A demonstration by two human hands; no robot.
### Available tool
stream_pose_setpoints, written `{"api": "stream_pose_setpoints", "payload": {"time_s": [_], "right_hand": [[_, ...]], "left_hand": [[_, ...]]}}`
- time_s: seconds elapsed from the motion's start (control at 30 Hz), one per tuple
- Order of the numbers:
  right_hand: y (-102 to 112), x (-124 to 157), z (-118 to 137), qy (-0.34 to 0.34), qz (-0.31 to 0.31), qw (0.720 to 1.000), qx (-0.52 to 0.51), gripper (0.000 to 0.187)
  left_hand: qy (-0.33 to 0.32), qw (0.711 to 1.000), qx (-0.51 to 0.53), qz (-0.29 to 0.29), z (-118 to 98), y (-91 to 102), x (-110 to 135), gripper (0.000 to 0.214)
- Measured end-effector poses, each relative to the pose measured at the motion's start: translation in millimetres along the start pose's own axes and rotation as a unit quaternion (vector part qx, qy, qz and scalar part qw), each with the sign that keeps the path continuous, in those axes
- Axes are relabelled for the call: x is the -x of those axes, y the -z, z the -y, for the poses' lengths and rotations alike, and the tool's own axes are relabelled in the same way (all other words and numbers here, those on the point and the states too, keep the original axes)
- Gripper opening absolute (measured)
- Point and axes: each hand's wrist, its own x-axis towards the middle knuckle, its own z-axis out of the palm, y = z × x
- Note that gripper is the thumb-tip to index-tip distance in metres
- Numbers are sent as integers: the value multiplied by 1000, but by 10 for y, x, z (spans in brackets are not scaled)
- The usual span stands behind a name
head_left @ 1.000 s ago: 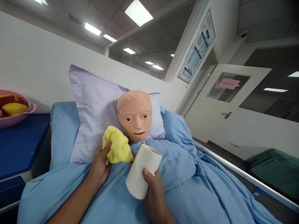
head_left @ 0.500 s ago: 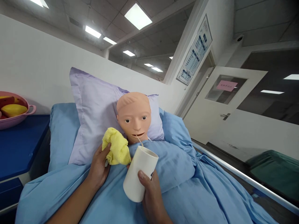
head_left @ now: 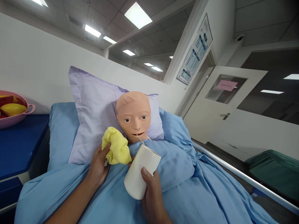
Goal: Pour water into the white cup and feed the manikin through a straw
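My right hand [head_left: 151, 193] is wrapped round a white cup [head_left: 140, 171], which leans to the right. A thin pale straw [head_left: 140, 139] runs from the cup to the mouth of a mannequin [head_left: 134, 109]. In my left hand [head_left: 99, 165] is a yellow towel [head_left: 116, 146], bunched up beside the mannequin's chin and neck. The mannequin's head rests against a lilac pillow [head_left: 91, 109], and a blue quilt [head_left: 177, 174] covers its body up to the neck. The cup's inside and the straw's lower end are hidden.
At the left, a pink basket [head_left: 14, 123] holding yellow and red fruit stands on a blue cabinet top [head_left: 21, 146]. A metal bed rail [head_left: 245, 180] runs along the right side. Beyond it are a green covered object [head_left: 275, 171] and a white door [head_left: 210, 115].
The cup has tilted slightly further to the right, its rim shifting right, and the straw has moved with it. My left hand and the towel have stayed almost still.
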Motion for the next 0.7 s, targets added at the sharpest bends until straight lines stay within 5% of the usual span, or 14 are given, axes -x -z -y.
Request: {"api": "stream_pose_setpoints", "payload": {"time_s": [0.7], "right_hand": [[-22, -40, 7, -13, -29, 998, -50, 73]], "left_hand": [[20, 1000, 8, -10, -2, 22, 17, 49]]}}
